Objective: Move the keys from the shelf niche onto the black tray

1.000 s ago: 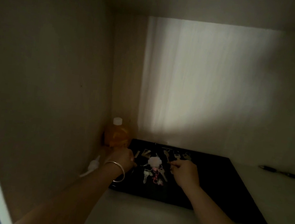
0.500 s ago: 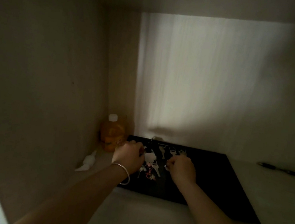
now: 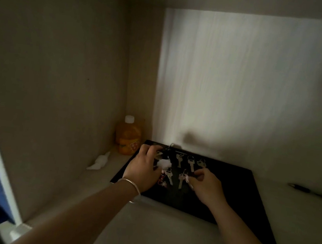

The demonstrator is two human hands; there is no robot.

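Observation:
A black tray (image 3: 234,191) lies on the niche floor against the back wall. Several silver keys (image 3: 190,163) lie spread over its left half, beside a white fluffy keychain (image 3: 164,163) and a small red charm (image 3: 162,181). My left hand (image 3: 143,169), with a metal bangle on the wrist, rests over the tray's left part, its fingers curled on a key near the white keychain. My right hand (image 3: 206,185) sits at the tray's middle, fingertips pinched on a key (image 3: 188,179). The light is dim and details are soft.
An orange bottle (image 3: 128,136) with a white cap stands in the back left corner. A crumpled white tissue (image 3: 99,162) lies by the left wall. A dark pen (image 3: 309,191) lies on the shelf floor to the right of the tray. Blue cloth hangs at the far left.
The camera moved closer and the view shifted. My left hand went from the tray's left edge over the keys. More keys lie spread apart on the tray.

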